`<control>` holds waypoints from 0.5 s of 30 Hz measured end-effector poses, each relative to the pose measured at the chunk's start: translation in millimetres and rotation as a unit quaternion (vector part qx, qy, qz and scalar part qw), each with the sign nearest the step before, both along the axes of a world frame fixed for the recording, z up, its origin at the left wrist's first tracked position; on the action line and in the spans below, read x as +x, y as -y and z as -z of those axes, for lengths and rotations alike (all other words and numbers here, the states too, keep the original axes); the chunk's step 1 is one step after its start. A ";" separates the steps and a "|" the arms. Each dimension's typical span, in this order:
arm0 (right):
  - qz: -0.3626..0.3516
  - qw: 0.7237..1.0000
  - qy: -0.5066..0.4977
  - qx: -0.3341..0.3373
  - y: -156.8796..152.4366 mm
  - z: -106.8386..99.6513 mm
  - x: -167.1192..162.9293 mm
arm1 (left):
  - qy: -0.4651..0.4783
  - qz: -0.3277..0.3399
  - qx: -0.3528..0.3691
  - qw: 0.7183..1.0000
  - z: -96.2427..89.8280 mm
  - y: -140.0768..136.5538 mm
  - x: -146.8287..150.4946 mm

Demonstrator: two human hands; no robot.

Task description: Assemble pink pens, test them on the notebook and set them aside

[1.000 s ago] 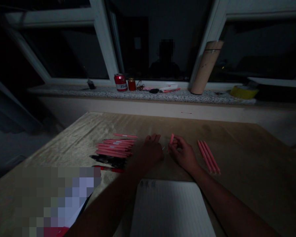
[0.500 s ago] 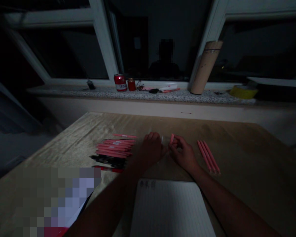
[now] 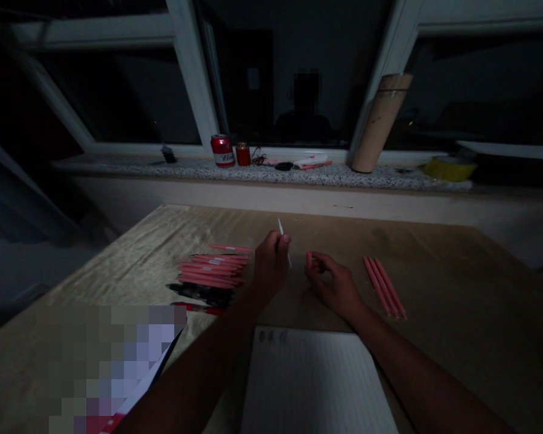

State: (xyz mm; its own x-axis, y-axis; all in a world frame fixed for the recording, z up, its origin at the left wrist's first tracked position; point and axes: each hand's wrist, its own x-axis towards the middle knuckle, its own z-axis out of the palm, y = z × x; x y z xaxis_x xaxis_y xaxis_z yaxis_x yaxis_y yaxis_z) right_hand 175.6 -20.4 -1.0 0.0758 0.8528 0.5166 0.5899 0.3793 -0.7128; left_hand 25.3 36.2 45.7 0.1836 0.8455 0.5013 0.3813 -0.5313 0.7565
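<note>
My left hand (image 3: 271, 262) is closed around a thin white stick (image 3: 280, 226) that looks like a pen refill; it stands up slanted and pokes out above and below the fingers. My right hand (image 3: 332, 280) pinches a short pink pen cap (image 3: 309, 259) upright between thumb and fingertips. A gap separates the hands. Left of them lies a stack of pink pens (image 3: 212, 271), with one pink pen (image 3: 230, 248) apart behind it. Three pink pens (image 3: 384, 287) lie side by side to the right of my right hand.
Black pens (image 3: 201, 293) and a red pen (image 3: 199, 308) lie before the pink stack. A lined notebook (image 3: 319, 386) is between my forearms. On the windowsill stand a red can (image 3: 222, 150), a small red jar (image 3: 243, 154), a tall tan cylinder (image 3: 382, 123) and yellow tape (image 3: 450, 169).
My left hand has turned and lifted away with the white stick, which now shows above its fingers. My right hand has shifted slightly down and left with the pink cap.
</note>
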 end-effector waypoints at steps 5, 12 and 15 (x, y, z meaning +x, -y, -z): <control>0.001 0.999 0.030 0.013 0.4 2.2 -2.0 | 0.061 0.012 -0.028 0.998 -6.0 1.4 2.9; -0.028 0.997 0.068 0.025 1.0 3.1 0.5 | 0.080 0.013 -0.020 0.997 -9.4 1.7 3.1; -0.030 0.996 0.076 0.027 1.1 3.0 0.8 | 0.049 0.026 -0.019 0.998 -9.5 2.2 2.7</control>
